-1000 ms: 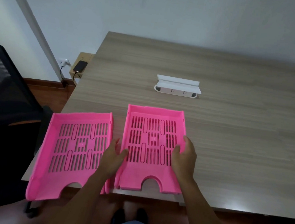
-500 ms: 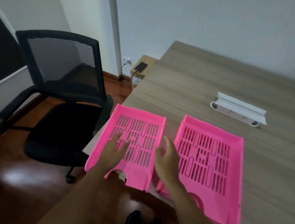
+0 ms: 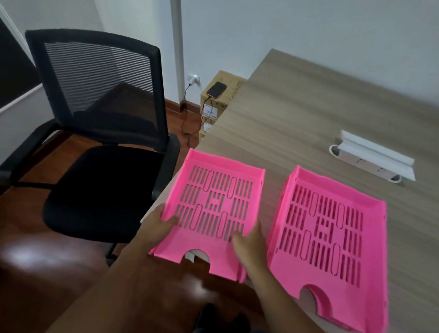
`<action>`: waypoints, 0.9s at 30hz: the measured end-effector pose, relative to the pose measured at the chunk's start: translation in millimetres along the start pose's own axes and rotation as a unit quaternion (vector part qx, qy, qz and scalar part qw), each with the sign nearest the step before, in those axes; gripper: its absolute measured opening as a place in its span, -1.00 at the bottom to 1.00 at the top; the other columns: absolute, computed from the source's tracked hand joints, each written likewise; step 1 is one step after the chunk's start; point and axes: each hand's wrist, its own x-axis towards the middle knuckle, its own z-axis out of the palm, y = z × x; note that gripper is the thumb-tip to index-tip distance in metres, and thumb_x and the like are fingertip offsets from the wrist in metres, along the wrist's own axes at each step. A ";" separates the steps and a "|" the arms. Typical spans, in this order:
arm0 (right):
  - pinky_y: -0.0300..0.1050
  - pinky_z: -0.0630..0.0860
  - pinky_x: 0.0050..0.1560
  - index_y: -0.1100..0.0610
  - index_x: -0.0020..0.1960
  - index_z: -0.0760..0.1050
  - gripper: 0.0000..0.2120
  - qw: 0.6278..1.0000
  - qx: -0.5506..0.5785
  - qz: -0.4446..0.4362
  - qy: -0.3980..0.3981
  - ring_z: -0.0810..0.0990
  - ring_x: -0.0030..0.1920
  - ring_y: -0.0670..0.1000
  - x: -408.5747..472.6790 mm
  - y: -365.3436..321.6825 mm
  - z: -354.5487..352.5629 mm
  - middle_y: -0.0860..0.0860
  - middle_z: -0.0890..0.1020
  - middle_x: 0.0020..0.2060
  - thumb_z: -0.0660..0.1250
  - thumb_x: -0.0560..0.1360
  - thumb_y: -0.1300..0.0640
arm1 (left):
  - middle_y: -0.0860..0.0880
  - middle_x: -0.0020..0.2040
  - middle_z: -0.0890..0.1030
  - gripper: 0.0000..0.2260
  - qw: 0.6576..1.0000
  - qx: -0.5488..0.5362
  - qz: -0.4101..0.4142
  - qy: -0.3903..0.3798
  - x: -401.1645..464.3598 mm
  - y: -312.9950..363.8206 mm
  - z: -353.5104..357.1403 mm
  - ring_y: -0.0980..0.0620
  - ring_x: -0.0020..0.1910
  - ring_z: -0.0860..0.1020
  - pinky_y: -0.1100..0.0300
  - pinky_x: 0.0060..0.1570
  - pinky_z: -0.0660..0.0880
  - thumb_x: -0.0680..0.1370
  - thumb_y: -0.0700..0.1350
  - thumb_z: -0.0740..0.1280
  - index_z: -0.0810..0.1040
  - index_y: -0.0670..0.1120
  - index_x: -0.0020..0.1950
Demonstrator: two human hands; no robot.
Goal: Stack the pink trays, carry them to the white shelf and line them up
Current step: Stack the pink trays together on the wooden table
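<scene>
Two pink trays; one chair; one table.

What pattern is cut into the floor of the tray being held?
Rows of narrow slots in the left pink tray, seen from the head camera.

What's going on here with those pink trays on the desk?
A person is gripping the left slotted pink plastic tray by its two sides, left hand on one edge, right hand on the other. Its front hangs over the edge of the wood-grain desk. A second pink tray lies beside it to the right, untouched. Nothing is stacked yet. A black mesh office chair stands at the left.
</scene>
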 end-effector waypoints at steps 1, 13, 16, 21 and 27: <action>-0.20 0.50 -0.06 0.10 0.46 0.26 -0.48 1.000 0.006 -0.003 0.005 0.58 0.04 0.04 -1.2 -2.8 -0.5 0.01 0.59 0.22 0.29 0.52 0.21 | -0.07 0.15 0.56 -0.62 1.000 -0.004 0.002 -0.001 -0.5 -0.5 -0.7 -0.09 0.06 0.56 0.00 0.02 0.48 0.62 -0.13 0.30 0.40 -0.16 0.43; -0.08 0.36 0.38 0.02 0.53 0.27 -0.42 0.982 0.090 -0.142 0.086 0.43 0.42 0.04 -4.3 -49.3 -60.2 0.00 0.40 0.48 0.32 0.55 0.03 | 0.04 -0.01 0.43 -0.79 0.987 -0.094 0.118 0.058 -17.9 50.7 -21.5 0.08 -0.07 0.52 0.17 -0.19 0.49 0.62 -0.22 0.28 0.29 -0.14 0.18; 0.24 0.55 0.22 -0.10 0.48 0.33 -0.40 0.980 0.126 -0.125 0.095 0.57 0.30 0.08 -8.2 -35.3 -95.4 -0.02 0.52 0.39 0.32 0.45 -0.12 | 0.04 -0.03 0.46 -0.80 0.983 -0.073 0.155 0.074 -31.0 75.1 -5.3 0.13 -0.10 0.53 0.17 -0.23 0.47 0.61 -0.20 0.31 0.32 -0.17 0.15; 0.03 0.68 -0.03 -0.03 0.42 0.44 -0.57 0.965 0.196 -0.095 0.147 0.69 0.05 0.00 -16.5 6.6 -163.4 -0.04 0.65 0.19 0.32 0.56 0.11 | -0.01 -0.03 0.52 -0.81 0.976 -0.051 0.210 0.037 -51.7 109.2 56.7 0.13 -0.12 0.58 0.29 -0.37 0.54 0.59 -0.25 0.32 0.30 -0.15 0.05; 0.10 0.55 0.22 0.10 0.26 0.61 -0.69 0.937 0.237 -0.039 0.253 0.67 0.02 0.01 -12.7 65.4 -240.3 0.02 0.70 0.08 0.35 0.52 0.18 | 0.01 -0.13 0.58 -0.83 0.974 -0.053 0.219 -0.022 -67.8 132.1 148.4 0.27 -0.30 0.66 0.36 -0.35 0.61 0.60 -0.24 0.33 0.31 -0.15 0.00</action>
